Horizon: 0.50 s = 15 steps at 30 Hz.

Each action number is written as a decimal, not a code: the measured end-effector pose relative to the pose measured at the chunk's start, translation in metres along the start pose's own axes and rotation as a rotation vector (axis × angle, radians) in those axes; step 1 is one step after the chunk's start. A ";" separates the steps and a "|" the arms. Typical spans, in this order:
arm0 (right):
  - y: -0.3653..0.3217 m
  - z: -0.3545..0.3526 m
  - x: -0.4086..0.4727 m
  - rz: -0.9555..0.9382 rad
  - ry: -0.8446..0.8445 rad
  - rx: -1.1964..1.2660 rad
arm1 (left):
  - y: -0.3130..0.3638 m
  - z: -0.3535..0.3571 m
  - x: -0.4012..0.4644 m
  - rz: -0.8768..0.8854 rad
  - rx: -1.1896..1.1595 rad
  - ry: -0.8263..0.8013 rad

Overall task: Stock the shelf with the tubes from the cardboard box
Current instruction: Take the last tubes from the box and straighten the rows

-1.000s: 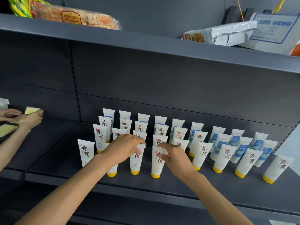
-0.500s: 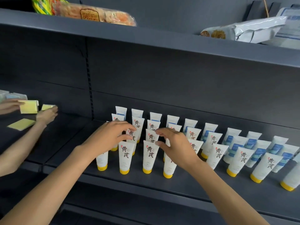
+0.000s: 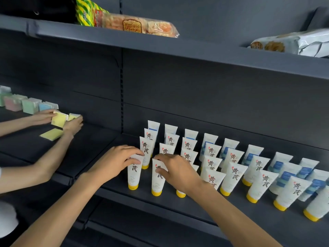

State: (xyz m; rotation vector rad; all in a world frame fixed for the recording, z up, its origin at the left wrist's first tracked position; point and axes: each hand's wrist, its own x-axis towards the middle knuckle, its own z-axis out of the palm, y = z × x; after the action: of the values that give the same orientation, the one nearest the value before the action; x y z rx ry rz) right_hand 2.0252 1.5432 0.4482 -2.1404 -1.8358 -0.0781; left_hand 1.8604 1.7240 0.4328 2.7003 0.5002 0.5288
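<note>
White tubes with yellow caps stand cap-down in rows on the grey shelf (image 3: 187, 209), all placed relative to the slotted upright (image 3: 122, 97) in the back wall. Half a second ago your hands worked further along the block, away from the upright; now both are on the two front tubes at the end nearest it. Your left hand (image 3: 117, 158) curls its fingers over the crimped top of the end tube (image 3: 133, 172). Your right hand (image 3: 175, 171) pinches the top of the second tube (image 3: 157, 177), the next one away from the upright. Both tubes are upright, caps touching the shelf.

Judgement: you are squaring up the front row, not adding stock. No cardboard box is in view, so the count remaining cannot be told.

Beyond the upright, a second person's hands (image 3: 73, 124) handle yellow packets (image 3: 58, 118).

Risk: tubes stand close; a nudge could topple neighbours.
</note>
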 end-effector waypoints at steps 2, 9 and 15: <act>0.000 0.002 0.003 0.004 -0.009 -0.012 | 0.000 0.002 0.000 -0.019 -0.027 -0.026; 0.001 0.007 0.007 0.039 -0.022 -0.028 | -0.004 0.005 -0.001 -0.032 -0.084 -0.049; 0.004 0.006 0.009 0.057 0.012 -0.013 | -0.005 0.007 0.000 -0.016 -0.087 -0.029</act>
State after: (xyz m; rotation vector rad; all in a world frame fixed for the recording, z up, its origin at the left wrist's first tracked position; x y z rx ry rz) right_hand 2.0295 1.5527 0.4440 -2.1949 -1.7708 -0.0890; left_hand 1.8615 1.7265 0.4250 2.6155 0.4792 0.4943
